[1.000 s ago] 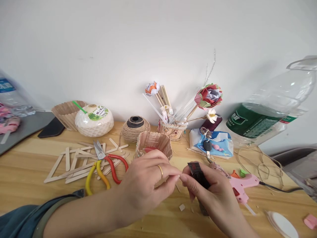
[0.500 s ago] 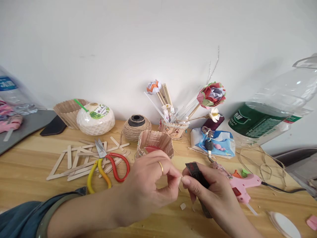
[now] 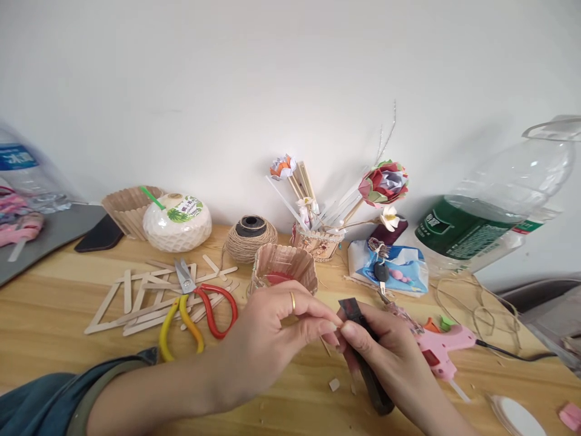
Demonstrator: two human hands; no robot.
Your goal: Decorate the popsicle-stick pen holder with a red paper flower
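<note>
My right hand (image 3: pixel 385 345) is closed around a black box cutter (image 3: pixel 374 381), its blade end pointing up and away. My left hand (image 3: pixel 290 339), with a ring on one finger, meets the right thumb at the fingertips. Its thumb and forefinger are pinched together, and whatever sits between them is too small to make out. Just behind the left hand stands a small basket of wooden sticks (image 3: pixel 290 266). A small pale scrap (image 3: pixel 334 384) lies on the table below the hands.
Scissors (image 3: pixel 186 278) lie on loose craft sticks (image 3: pixel 127 290) at left. Behind are a white coconut (image 3: pixel 177 227), twine (image 3: pixel 251 239) and a flower holder (image 3: pixel 318 242). A pink glue gun (image 3: pixel 442 348), tissue pack (image 3: pixel 408 269) and large bottle (image 3: pixel 481 212) are at right.
My left fingers have straightened and moved slightly right against the right thumb. The box cutter now shows more of its length below my right hand. The view has shifted slightly.
</note>
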